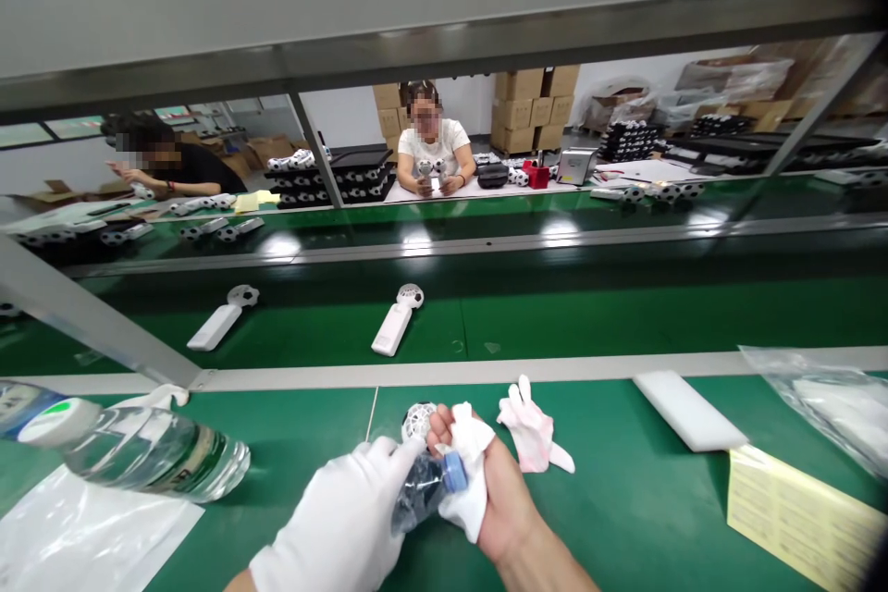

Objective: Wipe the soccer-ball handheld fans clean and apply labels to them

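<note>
Two hands are seen at work over the green surface [610,527]. A small clear bottle [416,490] with a blue cap [455,472] is held by the white-gloved left hand [339,518], whose fingers are closed around it. The bottle is tilted, with its cap brought against a white cloth [475,444]. The cloth is held across the palm of the bare right hand [500,499]; its fingers are loosely curled upward.

Just beyond the hands, a ball-shaped head [418,421] is partly hidden. To the right, a loose glove [531,430] is laid near the right hand; farther off, a white block [688,409] is placed beside a yellow sheet [805,513]. At the left, a water bottle [145,449] is noted near a plastic sheet [90,527]; whether it is upright cannot be told. Past the rail [520,372], two ball-headed devices [395,324] are set well apart. Across the line, a co-worker in white [434,148] is seated.
</note>
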A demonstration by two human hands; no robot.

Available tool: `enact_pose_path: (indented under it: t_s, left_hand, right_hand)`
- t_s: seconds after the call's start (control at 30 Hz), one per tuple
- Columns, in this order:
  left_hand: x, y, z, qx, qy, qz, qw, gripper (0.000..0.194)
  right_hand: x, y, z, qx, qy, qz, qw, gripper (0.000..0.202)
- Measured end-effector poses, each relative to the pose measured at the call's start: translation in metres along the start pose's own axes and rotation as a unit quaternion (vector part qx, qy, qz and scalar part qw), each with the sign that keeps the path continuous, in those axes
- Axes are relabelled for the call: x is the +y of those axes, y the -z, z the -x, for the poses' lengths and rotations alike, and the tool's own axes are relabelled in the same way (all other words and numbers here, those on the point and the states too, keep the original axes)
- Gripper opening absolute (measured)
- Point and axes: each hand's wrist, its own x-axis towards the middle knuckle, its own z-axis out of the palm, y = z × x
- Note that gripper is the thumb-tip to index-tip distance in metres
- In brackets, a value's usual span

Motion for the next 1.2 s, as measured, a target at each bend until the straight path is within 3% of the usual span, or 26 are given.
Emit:
enact_pose_path:
  t_s: [0.27,0.7,0.87,1.0,1.07,1.13,1.2]
  left_hand:
    - [-0.004,0.001,-0.004,-0.048,0.002,-0.081,0.996,0.048]
    - [-0.004,0.001,-0.001,-0.044,0.004,-0.114,0.992,0.058]
    - [-0.003,0.003,-0.003,-0.051,0.013,-0.116,0.992,0.051]
    - [0.002,0.011,-0.004,-0.087,0.036,-0.099,0.991,0.046]
    - [0.002,0.012,-0.002,-0.059,0.029,-0.071,0.995,0.044]
    - [-0.004,0.01,0.002,0.007,0.03,-0.01,0.999,0.041]
    - [-0.016,0.007,0.006,0.087,0.07,0.088,0.99,0.043]
  right_hand:
    - [0.002,0.003,0.001,0.032,0.006,-0.003,0.999,0.024]
    - [0.007,0.003,0.001,0.011,-0.002,-0.018,1.0,0.022]
    - [0.009,0.003,-0.002,-0.003,-0.016,-0.03,0.999,0.023]
    - [0.012,0.002,-0.003,-0.017,-0.011,-0.028,0.999,0.024]
    - [0.011,0.0,-0.002,-0.053,-0.017,-0.023,0.998,0.024]
    - [0.008,-0.003,0.0,-0.083,-0.035,-0.019,0.996,0.021]
    - [0.0,-0.005,0.002,-0.059,-0.052,-0.03,0.996,0.017]
